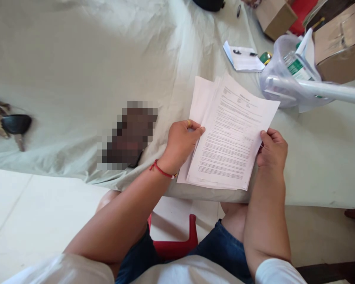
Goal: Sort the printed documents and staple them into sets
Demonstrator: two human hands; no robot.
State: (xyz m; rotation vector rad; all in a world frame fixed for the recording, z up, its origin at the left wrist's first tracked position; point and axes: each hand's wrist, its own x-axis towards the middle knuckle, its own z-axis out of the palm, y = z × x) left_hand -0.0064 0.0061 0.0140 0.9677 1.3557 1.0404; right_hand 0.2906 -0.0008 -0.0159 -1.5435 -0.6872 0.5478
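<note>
A loose stack of printed paper sheets (230, 138) lies tilted over the front edge area of a cloth-covered table, its sheets fanned out to the left. My left hand (185, 138) pinches the left side of the sheets between thumb and fingers. On the opposite side, my right hand (273, 148) grips the right edge, thumb on top and fingers curled underneath. The top page carries dense small print that I cannot read. Left of my left wrist rests a dark flat object (131, 136), blurred by pixelation.
The table has a pale wrinkled cloth (77, 59). Keys (16, 124) lie at far left. At upper right are a clear plastic container (276, 65), a long pale tube (334, 91), a folded paper (245, 59), a tape measure (265, 58) and cardboard boxes (343, 39). Below is a red stool (177, 248).
</note>
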